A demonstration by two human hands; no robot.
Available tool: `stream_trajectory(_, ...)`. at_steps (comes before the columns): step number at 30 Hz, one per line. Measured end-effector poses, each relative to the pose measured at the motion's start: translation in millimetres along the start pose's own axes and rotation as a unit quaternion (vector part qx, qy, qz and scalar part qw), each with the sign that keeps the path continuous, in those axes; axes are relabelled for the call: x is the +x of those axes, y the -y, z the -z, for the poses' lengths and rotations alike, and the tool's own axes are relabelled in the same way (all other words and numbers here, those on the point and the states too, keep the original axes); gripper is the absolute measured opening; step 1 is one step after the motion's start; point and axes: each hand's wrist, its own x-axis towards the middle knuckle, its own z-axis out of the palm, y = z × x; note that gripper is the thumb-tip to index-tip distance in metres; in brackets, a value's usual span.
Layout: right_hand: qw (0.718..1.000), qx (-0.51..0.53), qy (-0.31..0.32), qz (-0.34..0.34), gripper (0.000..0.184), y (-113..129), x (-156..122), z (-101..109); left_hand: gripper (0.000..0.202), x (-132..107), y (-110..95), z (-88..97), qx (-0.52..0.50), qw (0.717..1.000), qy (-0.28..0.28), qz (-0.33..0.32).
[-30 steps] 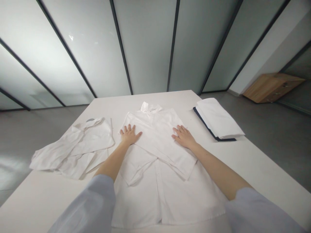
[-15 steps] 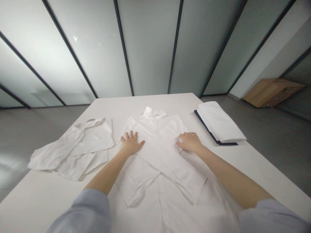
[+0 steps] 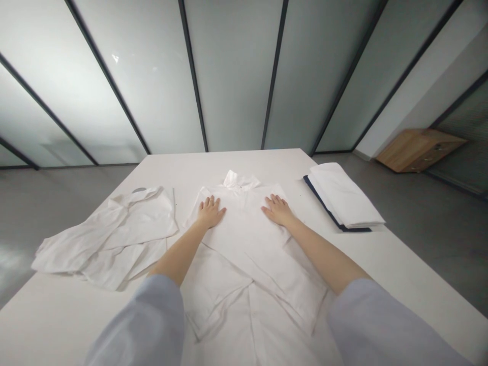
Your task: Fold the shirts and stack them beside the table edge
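A white button-up shirt (image 3: 244, 249) is spread over the middle of the table, its collar pointing to the far edge and both sleeves crossed over its front. My left hand (image 3: 209, 212) lies flat on the left shoulder area, fingers spread. On the opposite shoulder area rests my right hand (image 3: 277, 209), also flat with its fingers apart. Neither hand grips the cloth. The shirt's lower end runs out of the bottom of the view.
To the left, another white shirt (image 3: 133, 229) lies loosely heaped on the white table (image 3: 396, 269). A folded white cloth (image 3: 345, 195) sits on a dark blue folded piece (image 3: 324, 203) at the right. Beyond stand frosted glass panels (image 3: 232, 76) and a wooden cabinet (image 3: 412, 150).
My right hand has moved inward and farther up the shirt, and its curled fingers have spread flat. My left hand has shifted slightly forward.
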Motion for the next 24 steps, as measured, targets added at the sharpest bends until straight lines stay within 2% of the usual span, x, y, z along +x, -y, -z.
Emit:
stream_trajectory(5, 1.000, -0.007, -0.010, 0.027, 0.066, 0.0, -34.0, -8.2, 0.067, -40.7, -2.6, -2.8, 0.047, 0.999, -0.004, -0.008)
stream_trajectory(7, 0.999, -0.011, -0.006, 0.041, 0.064, -0.4, -41.3, -3.1, 0.066, -50.1, -2.8, 4.0, 0.057, 0.998, 0.010, -0.013)
stream_trajectory(9, 0.999, -0.012, 0.009, 0.044, 0.056, -1.3, -37.8, 7.8, 0.063, -47.9, -2.6, 16.1, 0.061, 0.997, 0.040, -0.018)
stream_trajectory(11, 1.000, -0.001, 0.014, 0.027, 0.047, -1.9, -23.1, 21.5, 0.059, -33.0, -2.8, 30.6, 0.055, 0.997, 0.052, -0.016)
stream_trajectory(15, 0.997, 0.072, -0.019, -0.031, 0.046, 0.4, 23.5, 38.8, 0.059, 17.5, -5.2, 48.6, -0.020, 0.999, -0.013, 0.022)
stream_trajectory(18, 0.993, 0.099, 0.005, -0.061, 0.048, 3.1, 51.0, 35.8, 0.059, 49.3, -5.0, 43.2, -0.080, 0.995, 0.024, 0.058)
stream_trajectory(20, 0.993, 0.105, 0.020, -0.050, 0.044, 3.8, 61.0, 29.9, 0.051, 61.3, -2.9, 33.5, -0.108, 0.991, 0.044, 0.062)
stream_trajectory(24, 0.990, 0.135, 0.007, -0.027, 0.029, 2.1, 68.8, 19.9, 0.035, 69.8, 2.5, 16.3, -0.172, 0.982, 0.001, 0.073)
